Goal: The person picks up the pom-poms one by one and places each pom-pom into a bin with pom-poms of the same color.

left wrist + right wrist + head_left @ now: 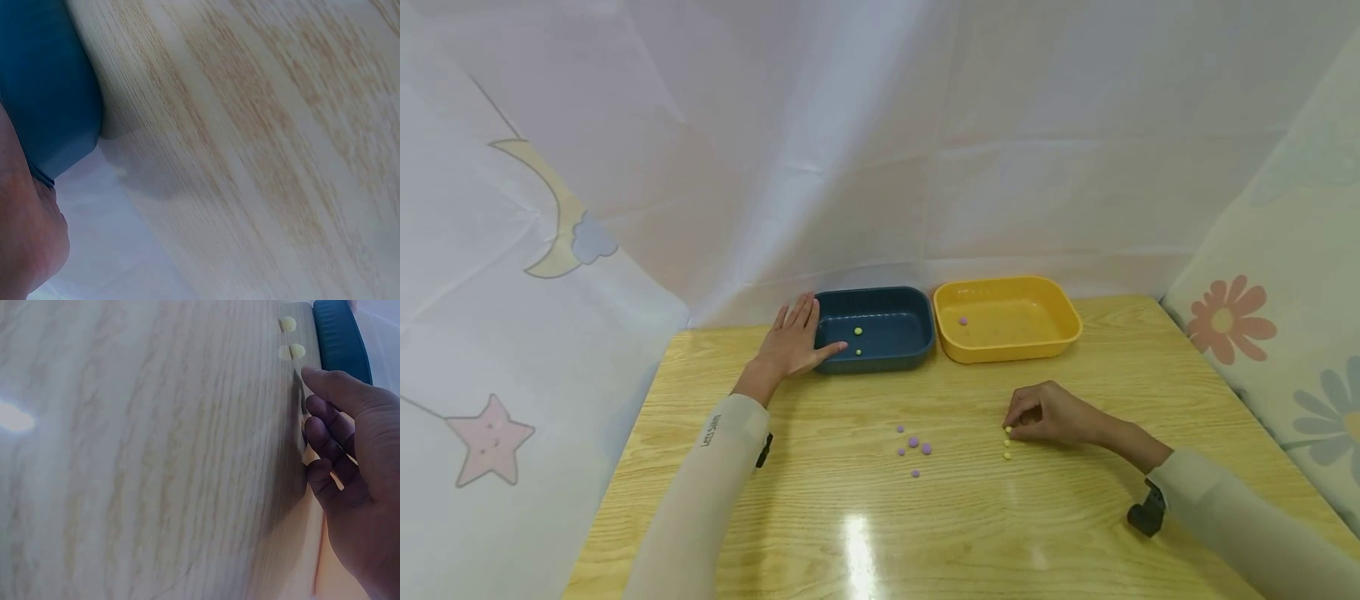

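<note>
My left hand (pixel 792 346) rests on the left end of a dark blue tray (pixel 880 365), fingers straight along the side and thumb laid over the front rim. Two small yellow balls (pixel 858 331) lie inside that tray. Over the table's right half, my right hand (pixel 1051 413) has thumb and forefinger at a small yellow ball (pixel 1008 429), appearing to pinch it; in the right wrist view it is hidden behind the thumb. Two more yellow balls (pixel 297 351) lie just beside the thumb tip. Several purple balls (pixel 913 442) are scattered between the hands.
A yellow tray (pixel 1007 353) stands right beside the blue one, with one purple ball (pixel 963 321) in it. Both trays are at the back of the wooden table (pixel 820 500), close to a white cloth backdrop (pixel 1037 192).
</note>
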Demonstrator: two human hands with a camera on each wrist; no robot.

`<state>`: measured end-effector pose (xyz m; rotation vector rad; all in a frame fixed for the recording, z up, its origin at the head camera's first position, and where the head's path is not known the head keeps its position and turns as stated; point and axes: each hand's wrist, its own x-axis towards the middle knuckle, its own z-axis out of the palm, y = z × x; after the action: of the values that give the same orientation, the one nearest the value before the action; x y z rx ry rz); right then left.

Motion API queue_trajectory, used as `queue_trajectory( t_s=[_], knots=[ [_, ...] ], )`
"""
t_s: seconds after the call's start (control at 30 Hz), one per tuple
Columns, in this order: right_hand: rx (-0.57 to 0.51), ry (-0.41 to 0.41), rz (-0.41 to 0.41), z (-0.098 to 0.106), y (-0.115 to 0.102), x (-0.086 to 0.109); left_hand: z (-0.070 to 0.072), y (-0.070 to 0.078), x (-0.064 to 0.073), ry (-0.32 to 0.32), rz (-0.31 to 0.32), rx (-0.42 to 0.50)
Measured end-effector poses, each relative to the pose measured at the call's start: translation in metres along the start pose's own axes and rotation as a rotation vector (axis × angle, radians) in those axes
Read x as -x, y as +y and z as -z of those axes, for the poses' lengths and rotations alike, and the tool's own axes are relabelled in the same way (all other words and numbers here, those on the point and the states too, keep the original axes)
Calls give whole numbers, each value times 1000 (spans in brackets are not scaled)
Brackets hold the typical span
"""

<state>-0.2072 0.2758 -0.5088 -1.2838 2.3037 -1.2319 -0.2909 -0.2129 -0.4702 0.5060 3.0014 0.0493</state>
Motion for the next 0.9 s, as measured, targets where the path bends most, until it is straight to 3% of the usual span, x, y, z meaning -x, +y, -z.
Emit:
queue_trajectory(
  t_s=[0.27,0.7,0.9],
  knots=[
    [28,15,-30,5,-5,-6,-2,-2,-1,8,-7,12],
    [121,51,-49,27,-20,-32,1,1,1,14,2,9],
    [121,106,38,36,-26,-52,0,0,0,3,2,-7]
  ],
)
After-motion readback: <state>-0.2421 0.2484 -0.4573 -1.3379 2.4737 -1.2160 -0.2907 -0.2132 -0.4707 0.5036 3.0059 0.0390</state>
